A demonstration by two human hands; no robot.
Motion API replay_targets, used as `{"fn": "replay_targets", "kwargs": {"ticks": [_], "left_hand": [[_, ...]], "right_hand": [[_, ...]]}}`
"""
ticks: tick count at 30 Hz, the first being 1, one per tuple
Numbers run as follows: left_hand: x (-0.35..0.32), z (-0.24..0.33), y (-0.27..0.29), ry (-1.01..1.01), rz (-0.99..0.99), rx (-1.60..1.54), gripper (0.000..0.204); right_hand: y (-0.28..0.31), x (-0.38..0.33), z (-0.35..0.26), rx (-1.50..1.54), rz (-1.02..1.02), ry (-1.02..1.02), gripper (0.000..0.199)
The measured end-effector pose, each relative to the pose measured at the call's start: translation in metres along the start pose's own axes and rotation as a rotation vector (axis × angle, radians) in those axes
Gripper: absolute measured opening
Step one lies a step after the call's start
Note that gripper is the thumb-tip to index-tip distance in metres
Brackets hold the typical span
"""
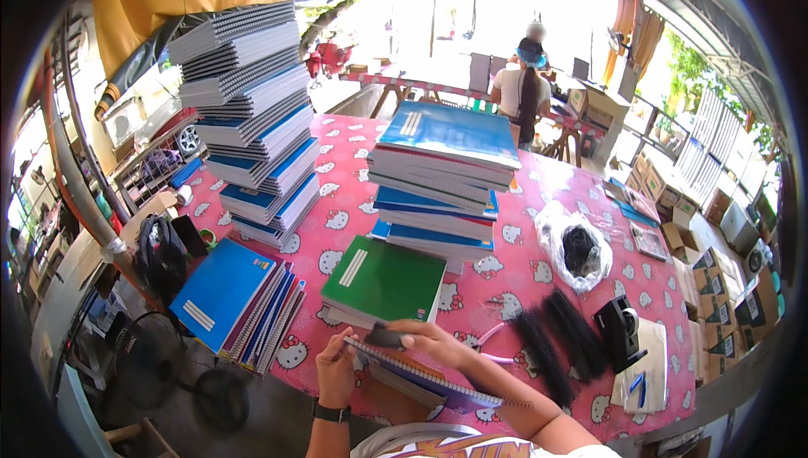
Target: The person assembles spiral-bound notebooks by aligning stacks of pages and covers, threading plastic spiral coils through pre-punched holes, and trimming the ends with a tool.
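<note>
Head view: spiral notebook [418,380] is on the near side of the green notebook [385,277], coil slanting rightward toward the wearer. Left hand [335,367] pinches its left end, closest; right hand [425,342] grips some small black thing [385,336] by the coil.

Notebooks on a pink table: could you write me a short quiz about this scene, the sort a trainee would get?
1. True or false: the dark wristband is on the person's right wrist.
2. Which holds the small dark object at the spiral notebook? A) left hand B) right hand C) neither
3. Fill in: the black coils lie to the ____ of the green notebook.

Key: 1. False, the left. 2. B, the right hand. 3. Right.
</note>
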State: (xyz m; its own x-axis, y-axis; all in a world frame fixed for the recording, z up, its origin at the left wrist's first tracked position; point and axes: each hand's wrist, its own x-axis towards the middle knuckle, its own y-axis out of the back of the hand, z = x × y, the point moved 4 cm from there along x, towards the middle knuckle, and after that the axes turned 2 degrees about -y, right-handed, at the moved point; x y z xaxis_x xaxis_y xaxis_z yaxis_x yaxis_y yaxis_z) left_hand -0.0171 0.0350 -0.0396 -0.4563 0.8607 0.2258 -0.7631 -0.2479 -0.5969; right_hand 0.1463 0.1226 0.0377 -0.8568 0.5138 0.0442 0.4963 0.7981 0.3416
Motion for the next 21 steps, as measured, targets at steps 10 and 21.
{"fn": "replay_targets", "kwargs": {"ticks": [10, 21], "left_hand": [[0.008, 0.019, -0.015, 0.092, -0.242, 0.221, 0.019], [-0.006, 0.062, -0.142, -0.267, -0.377, 0.634, 0.016]], "right_hand": [[0.047, -0.078, 0.081, -0.513, 0.546, -0.160, 0.052], [0.043, -0.135, -0.115, -0.489, 0.439, 0.146, 0.045]]}}
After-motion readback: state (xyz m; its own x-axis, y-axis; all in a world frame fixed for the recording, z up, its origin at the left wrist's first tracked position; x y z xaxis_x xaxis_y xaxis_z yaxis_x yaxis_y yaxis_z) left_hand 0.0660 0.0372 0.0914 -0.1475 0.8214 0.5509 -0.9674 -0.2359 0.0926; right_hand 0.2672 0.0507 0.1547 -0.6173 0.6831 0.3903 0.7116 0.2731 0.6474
